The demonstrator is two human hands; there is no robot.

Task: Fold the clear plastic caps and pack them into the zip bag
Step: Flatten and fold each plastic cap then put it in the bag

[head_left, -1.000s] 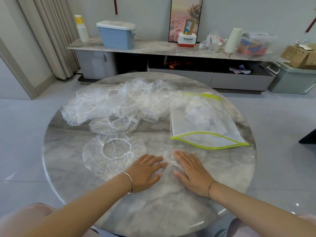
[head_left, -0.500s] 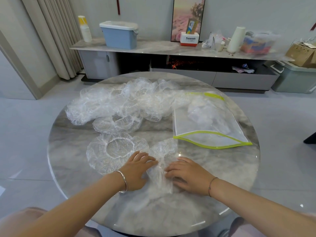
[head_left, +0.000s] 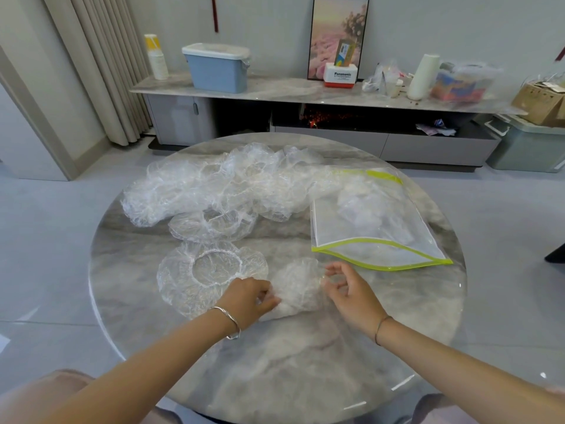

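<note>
Left hand: the left hand [head_left: 247, 296] is down at the near-left end of the bunched cap [head_left: 298, 286], fingers curled in tight and pinching the plastic.
Right hand: the right hand [head_left: 348, 293] is on the cap's right edge, thumb and forefinger drawn into a narrow pinch, the other fingers loosely bent.
Bunched cap: it sits on the round table [head_left: 305, 362] between the two hands, gathered into a crumpled bundle.
Zip bag: the zip bag [head_left: 373, 237] lies flat beyond the right hand, its green-edged mouth gaping toward the person, with clear plastic inside.
Flat cap: the flat cap [head_left: 211, 276] is spread out just left of the left hand, elastic ring showing.
Pile of caps: the pile of caps [head_left: 220, 182] sprawls across the far side, reaching the bag's far corner.
</note>
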